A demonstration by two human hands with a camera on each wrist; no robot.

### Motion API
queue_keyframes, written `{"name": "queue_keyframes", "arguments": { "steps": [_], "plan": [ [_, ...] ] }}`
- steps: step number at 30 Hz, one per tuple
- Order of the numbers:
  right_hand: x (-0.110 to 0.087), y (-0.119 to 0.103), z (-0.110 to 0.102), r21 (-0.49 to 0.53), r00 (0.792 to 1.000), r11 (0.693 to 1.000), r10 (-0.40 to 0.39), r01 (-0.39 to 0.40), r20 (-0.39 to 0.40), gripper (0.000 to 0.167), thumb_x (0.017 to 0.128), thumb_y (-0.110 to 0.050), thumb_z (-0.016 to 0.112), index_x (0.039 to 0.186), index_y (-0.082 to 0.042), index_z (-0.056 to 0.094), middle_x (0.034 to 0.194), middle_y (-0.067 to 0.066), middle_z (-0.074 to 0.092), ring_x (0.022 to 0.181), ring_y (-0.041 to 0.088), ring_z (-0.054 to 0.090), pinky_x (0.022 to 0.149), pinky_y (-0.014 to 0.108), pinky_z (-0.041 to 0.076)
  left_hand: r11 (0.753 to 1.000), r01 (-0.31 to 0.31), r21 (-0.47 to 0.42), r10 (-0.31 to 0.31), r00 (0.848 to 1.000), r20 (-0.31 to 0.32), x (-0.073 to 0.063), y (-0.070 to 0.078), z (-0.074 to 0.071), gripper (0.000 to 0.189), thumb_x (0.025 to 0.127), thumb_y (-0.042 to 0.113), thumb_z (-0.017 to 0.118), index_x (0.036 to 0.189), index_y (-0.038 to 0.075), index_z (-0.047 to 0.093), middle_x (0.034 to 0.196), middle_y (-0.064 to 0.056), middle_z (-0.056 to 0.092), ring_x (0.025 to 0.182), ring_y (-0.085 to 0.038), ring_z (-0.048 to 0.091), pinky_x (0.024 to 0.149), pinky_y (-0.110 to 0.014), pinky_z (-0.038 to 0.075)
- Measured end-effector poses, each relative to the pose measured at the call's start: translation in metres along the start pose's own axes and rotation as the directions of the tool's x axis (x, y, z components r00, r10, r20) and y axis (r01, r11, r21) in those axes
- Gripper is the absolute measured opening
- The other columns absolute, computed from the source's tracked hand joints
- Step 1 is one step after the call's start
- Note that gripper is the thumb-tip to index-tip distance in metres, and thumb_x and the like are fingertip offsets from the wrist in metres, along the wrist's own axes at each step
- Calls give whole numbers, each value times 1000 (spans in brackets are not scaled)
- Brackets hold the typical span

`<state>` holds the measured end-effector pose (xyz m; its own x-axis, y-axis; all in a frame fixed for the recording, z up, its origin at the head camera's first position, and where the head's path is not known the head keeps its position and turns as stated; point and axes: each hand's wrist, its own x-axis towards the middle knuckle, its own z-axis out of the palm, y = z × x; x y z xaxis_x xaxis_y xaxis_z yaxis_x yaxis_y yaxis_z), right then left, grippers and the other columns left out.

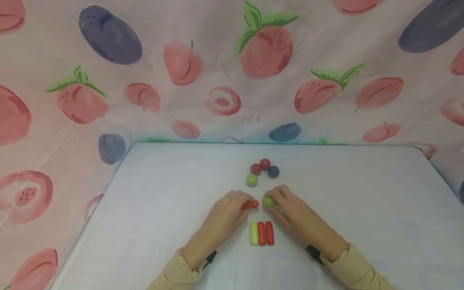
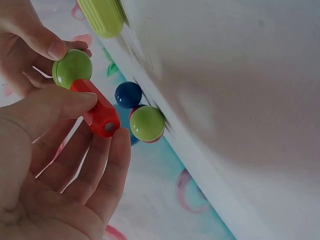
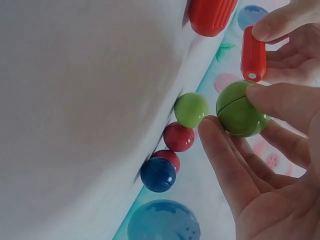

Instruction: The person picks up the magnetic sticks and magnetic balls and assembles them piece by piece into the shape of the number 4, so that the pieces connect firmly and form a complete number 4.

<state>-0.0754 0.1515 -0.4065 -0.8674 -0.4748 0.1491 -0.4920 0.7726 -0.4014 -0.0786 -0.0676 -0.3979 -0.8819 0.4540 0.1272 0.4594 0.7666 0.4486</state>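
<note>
My left hand (image 1: 228,211) pinches a short red rod (image 2: 100,112) between thumb and fingers. A small silvery disc shows in the rod's end. Facing it, my right hand (image 1: 298,211) holds a glossy green ball (image 3: 241,110) with a seam line, thumb on one side and fingertips on the other. In the head view a narrow gap separates the rod's tip from the ball. Just below the hands lie a yellow-green rod (image 1: 254,233) and two red rods (image 1: 266,233), side by side and lengthwise toward me.
Beyond the hands, a second green ball (image 1: 251,180), two red balls (image 1: 255,168) and a dark blue ball (image 1: 273,171) sit in a loose cluster on the white table (image 1: 163,181). A fruit-print cloth (image 1: 224,60) hangs behind the table's back edge and along its left side.
</note>
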Motion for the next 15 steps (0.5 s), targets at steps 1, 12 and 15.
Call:
{"name": "queue_keyframes", "arguments": {
  "steps": [1, 12, 15],
  "plan": [
    [0, -1, 0, 2, 1000, 1000, -6, 6, 1, 35, 91, -14, 73, 122, -17, 57, 115, 0, 55, 97, 12, 60, 91, 34, 56, 1000, -2, -3, 2, 1000, 0, 0, 0, 0, 31, 86, 7, 75, 115, 16, 70, 105, 3, 70, 95, -12, 61, 88, -23, 55],
    [2, -3, 3, -6, 999, 999, -49, 49, -17, 38, 88, -13, 75, 122, -16, 57, 114, 0, 55, 95, 10, 61, 88, 31, 57, 1000, -29, -7, 29, 999, -15, 2, 3, 0, 26, 86, 5, 73, 111, 14, 71, 103, 2, 71, 94, -12, 61, 88, -23, 55],
    [2, -2, 3, -3, 999, 999, -44, 44, -20, 39, 87, -15, 77, 120, -16, 58, 113, -1, 55, 94, 9, 61, 88, 29, 57, 1000, -25, -6, 25, 1000, -9, 2, 3, 0, 27, 87, 6, 73, 112, 15, 71, 104, 2, 70, 94, -12, 61, 88, -23, 55]
  ]
}}
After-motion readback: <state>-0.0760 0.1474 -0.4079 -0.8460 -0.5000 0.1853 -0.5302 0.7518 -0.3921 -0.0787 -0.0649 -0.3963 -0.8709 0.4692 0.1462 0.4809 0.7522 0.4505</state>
